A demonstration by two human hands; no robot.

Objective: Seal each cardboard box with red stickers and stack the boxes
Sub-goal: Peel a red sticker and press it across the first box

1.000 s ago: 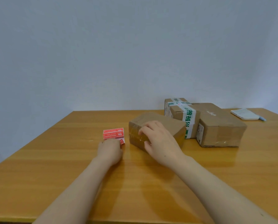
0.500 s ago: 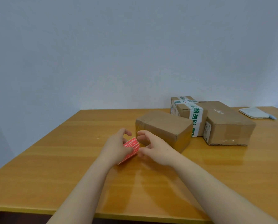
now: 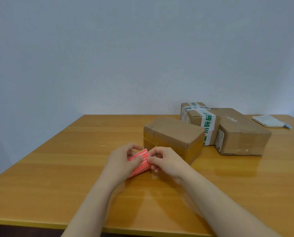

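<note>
1. Holding a red sticker sheet (image 3: 140,161) between them, the left hand (image 3: 120,164) and right hand (image 3: 166,162) pinch its opposite ends just above the table (image 3: 57,161).
2. Nearest box (image 3: 172,137) sits just behind; two taped boxes (image 3: 228,129) crowd the right.
3. Bare wood lies left.

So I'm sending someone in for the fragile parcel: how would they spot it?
On the wooden table, look to the far right where two boxes touch near the wall. It is the rear-left box, the only one wrapped in white tape with green print; its neighbour is plain brown.
</note>
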